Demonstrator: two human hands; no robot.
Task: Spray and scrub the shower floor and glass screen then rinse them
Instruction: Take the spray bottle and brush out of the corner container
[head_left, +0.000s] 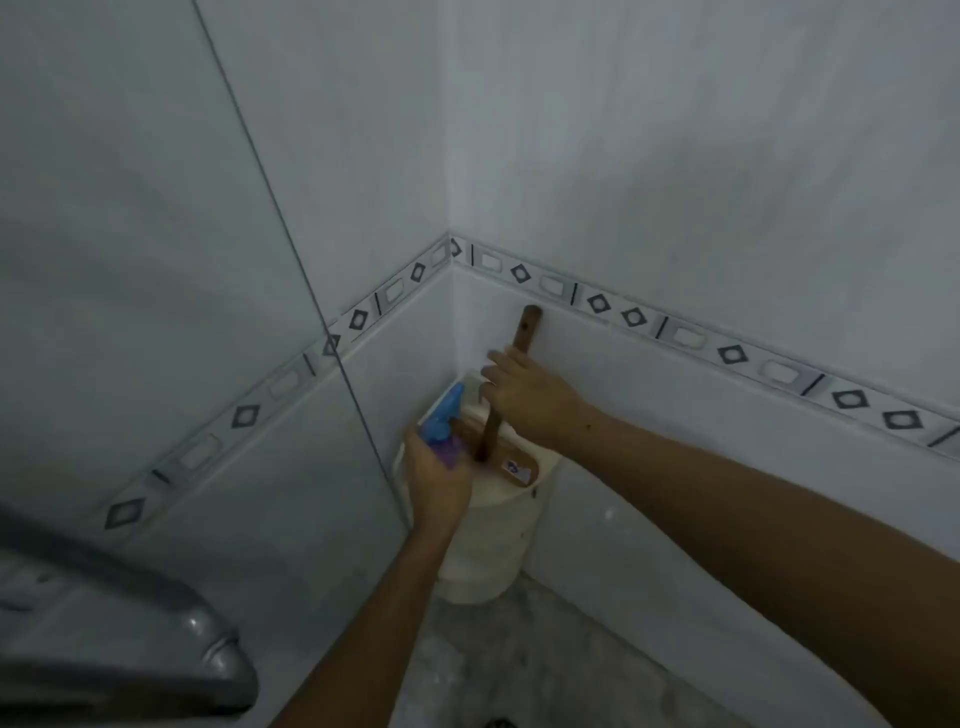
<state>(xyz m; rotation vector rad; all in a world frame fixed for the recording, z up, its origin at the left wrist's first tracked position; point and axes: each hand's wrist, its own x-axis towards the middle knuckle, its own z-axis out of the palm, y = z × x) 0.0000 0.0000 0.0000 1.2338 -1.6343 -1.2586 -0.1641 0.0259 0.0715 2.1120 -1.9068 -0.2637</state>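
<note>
A cream plastic bucket stands in the corner of the shower on the grey floor. My left hand grips a spray bottle with a blue trigger head and purple body, held over the bucket's rim. My right hand grips the brown wooden handle of a scrub brush; the handle runs down into the bucket, where the brush's wooden head with a label shows. The glass screen fills the left side, its edge running diagonally down to the bucket.
White tiled walls with a grey diamond-pattern border strip meet in the corner behind the bucket. A grey metal fixture juts in at the bottom left. A dark floor drain shows at the bottom edge.
</note>
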